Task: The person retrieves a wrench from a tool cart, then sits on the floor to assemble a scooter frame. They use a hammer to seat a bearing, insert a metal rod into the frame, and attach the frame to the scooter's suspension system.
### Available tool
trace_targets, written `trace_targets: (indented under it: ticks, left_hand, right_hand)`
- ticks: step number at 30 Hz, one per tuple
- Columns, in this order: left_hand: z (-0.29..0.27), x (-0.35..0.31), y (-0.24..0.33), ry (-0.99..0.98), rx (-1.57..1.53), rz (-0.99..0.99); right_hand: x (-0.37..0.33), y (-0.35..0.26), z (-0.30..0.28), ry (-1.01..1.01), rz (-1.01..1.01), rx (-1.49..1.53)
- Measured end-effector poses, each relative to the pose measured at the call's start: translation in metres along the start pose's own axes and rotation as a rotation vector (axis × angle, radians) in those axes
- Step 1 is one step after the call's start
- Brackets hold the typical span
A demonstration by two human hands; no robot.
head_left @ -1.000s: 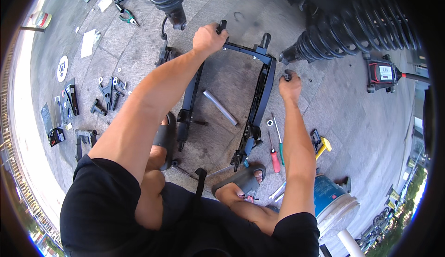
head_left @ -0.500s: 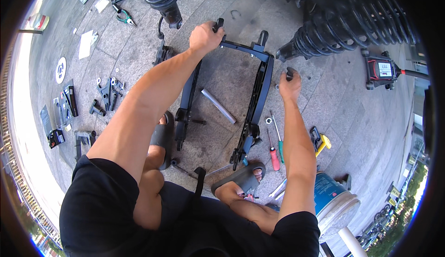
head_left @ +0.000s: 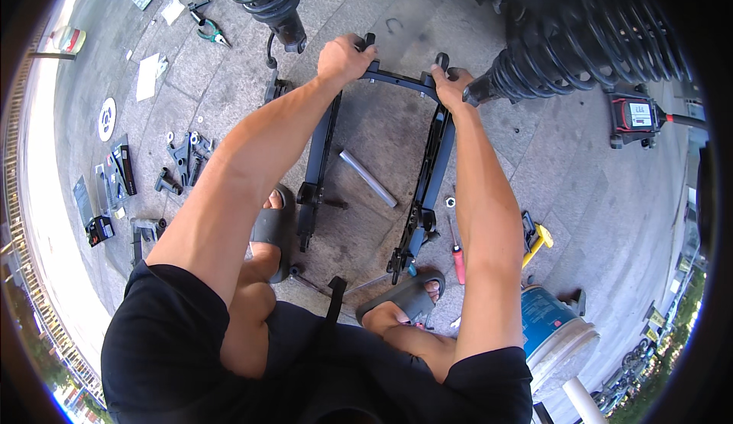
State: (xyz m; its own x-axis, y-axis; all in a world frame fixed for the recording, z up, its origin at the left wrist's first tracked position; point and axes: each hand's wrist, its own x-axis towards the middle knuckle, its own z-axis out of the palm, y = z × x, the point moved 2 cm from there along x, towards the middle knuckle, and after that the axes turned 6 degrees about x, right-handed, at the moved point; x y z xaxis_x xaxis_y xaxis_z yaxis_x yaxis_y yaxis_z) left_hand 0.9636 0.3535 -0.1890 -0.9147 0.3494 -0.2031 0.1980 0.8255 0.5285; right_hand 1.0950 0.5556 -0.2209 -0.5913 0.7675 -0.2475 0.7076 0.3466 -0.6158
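Observation:
A black U-shaped metal frame point(head_left: 397, 78) lies on the paving in front of me, its two long arms pointing toward my feet. My left hand point(head_left: 345, 59) is closed around the upright black tab at its far left corner. At the far right corner, my right hand point(head_left: 452, 86) closes on the frame beside a similar upright loop; its palm side is hidden. Between the frame's arms rests a grey metal tube point(head_left: 368, 178). My sandalled feet stand near the open end, and the right forearm covers part of the ground beside the frame.
Two black coil-spring shock absorbers point(head_left: 263, 0) hang ahead, one close to my right hand. A floor jack point(head_left: 635, 118) stands far right. A red screwdriver point(head_left: 458, 263), yellow-handled tool point(head_left: 540, 242) and blue bucket point(head_left: 546, 321) are right. Pliers point(head_left: 210, 30) and loose parts point(head_left: 182, 160) lie left.
My right hand, which was off to the right with a small black piece, has moved left and up onto the frame's far right corner. The left hand keeps its hold.

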Motion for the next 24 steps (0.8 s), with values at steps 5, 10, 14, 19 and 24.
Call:
trace_targets:
  ticks: [5,10,14,19,24]
  left_hand:
    - [0.004,0.003,0.001,-0.020,0.074,0.035]
    - [0.006,0.008,0.000,-0.028,0.133,0.062]
    - [0.006,0.009,0.002,-0.028,0.153,0.044]
    - [0.003,0.004,0.008,-0.012,0.160,0.025]
    - [0.002,0.005,0.015,-0.102,0.212,-0.065]
  right_hand:
    - [-0.001,-0.013,0.007,0.028,-0.008,-0.061]
    - [-0.005,-0.027,0.000,0.030,-0.067,-0.095]
    - [0.002,-0.026,0.001,-0.047,-0.102,-0.143]
    - [0.012,-0.022,0.012,0.009,-0.160,-0.265]
    - [0.008,-0.022,0.010,-0.012,-0.137,-0.221]
